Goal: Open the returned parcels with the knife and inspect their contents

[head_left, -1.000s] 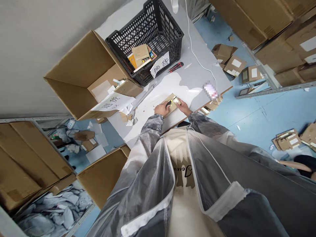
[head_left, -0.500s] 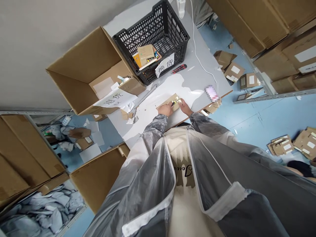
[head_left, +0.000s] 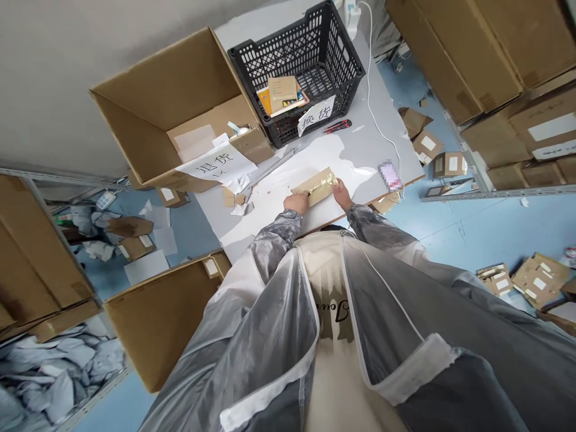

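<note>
A flat brown cardboard parcel [head_left: 321, 191], with a strip of shiny clear tape along it, lies on the white tabletop. My left hand [head_left: 296, 204] is closed at the parcel's left end. A small dark tip shows by its thumb, too small to name. The right end of the parcel is gripped by my right hand [head_left: 342, 195], its fingers at the edge. Beyond the parcel, a red and black box cutter [head_left: 337, 126] lies on the table, apart from both hands.
A black plastic crate [head_left: 288, 51] with a few small boxes stands at the back. Left of it is a large open carton [head_left: 155, 114] with a paper sign. A phone [head_left: 389, 175] on a white cable lies at right. Another open carton [head_left: 157, 318] stands lower left.
My left hand has slid left along the tape to the parcel's end, uncovering more of the tape. My right hand stays at the right end. The whole view has shifted slightly.
</note>
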